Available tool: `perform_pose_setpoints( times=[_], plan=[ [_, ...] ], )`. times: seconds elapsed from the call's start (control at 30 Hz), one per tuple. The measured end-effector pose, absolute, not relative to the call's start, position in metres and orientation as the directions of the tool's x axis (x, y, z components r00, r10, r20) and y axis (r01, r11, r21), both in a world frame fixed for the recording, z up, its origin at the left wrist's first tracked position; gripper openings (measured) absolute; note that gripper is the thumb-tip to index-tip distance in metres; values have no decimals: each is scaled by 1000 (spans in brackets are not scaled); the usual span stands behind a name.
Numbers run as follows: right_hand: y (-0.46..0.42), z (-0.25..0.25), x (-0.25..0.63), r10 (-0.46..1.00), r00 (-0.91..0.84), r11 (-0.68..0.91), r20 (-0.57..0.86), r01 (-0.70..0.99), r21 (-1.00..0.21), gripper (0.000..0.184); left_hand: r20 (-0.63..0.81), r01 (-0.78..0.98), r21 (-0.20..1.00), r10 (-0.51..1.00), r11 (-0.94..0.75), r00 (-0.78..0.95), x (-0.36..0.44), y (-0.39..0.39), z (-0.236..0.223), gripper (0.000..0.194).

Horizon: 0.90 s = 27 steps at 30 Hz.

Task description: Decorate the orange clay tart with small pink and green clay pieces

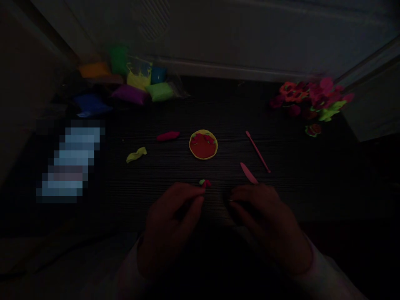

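Observation:
My left hand (pixel 175 221) is closed in a pinch at a small red clay flower (pixel 208 183) with a light green leaf (pixel 201 182). The flower shows just past the tips of its thumb and forefinger. To the right, my right hand (pixel 262 216) is bent with its fingertips drawn together; what they hold, if anything, is too dark to make out. Just above its knuckles lies a pink clay knife (pixel 248 172), its lower end hidden by the hand. Ahead of both hands sits a round red clay disc (pixel 203 151) with a yellow rim, several small red flowers and green leaves along its upper part.
A pink modelling stick (pixel 258 151) lies at the right. Left of the disc are a red clay roll (pixel 168 136) and a yellow clay strip (pixel 136 154). Coloured clay packets (pixel 131 94) stand at the back left, clay flowers (pixel 321 93) at the back right. A blurred bright patch (pixel 73 158) is at left.

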State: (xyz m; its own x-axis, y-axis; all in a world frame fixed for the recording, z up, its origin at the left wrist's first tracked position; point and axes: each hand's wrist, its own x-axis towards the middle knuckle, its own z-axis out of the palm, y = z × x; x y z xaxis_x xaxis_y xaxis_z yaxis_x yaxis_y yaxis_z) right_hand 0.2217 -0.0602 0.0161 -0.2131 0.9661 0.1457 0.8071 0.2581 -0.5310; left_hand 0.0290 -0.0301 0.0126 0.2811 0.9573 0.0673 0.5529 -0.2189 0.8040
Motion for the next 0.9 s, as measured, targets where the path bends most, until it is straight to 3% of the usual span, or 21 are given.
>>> perform_pose_setpoints(
  times=[0.13,0.23,0.4,0.6,0.9],
  plan=[
    [-56,20,220,980,-139,197,140,736,-647,9,163,678,654,938,-335,306,30,-27,6,29],
    [-50,22,216,985,-104,169,134,685,-709,6,148,731,565,919,-382,366,32,-24,4,45],
    [-34,19,212,969,-179,247,171,694,-676,5,119,700,582,894,-415,432,34,-17,4,52],
    [-16,17,209,925,-353,368,141,738,-565,9,155,666,602,883,-440,443,30,-13,4,35],
    [-5,20,208,879,-467,443,94,728,-523,12,152,654,641,901,-402,405,28,-14,5,21]
  ],
)
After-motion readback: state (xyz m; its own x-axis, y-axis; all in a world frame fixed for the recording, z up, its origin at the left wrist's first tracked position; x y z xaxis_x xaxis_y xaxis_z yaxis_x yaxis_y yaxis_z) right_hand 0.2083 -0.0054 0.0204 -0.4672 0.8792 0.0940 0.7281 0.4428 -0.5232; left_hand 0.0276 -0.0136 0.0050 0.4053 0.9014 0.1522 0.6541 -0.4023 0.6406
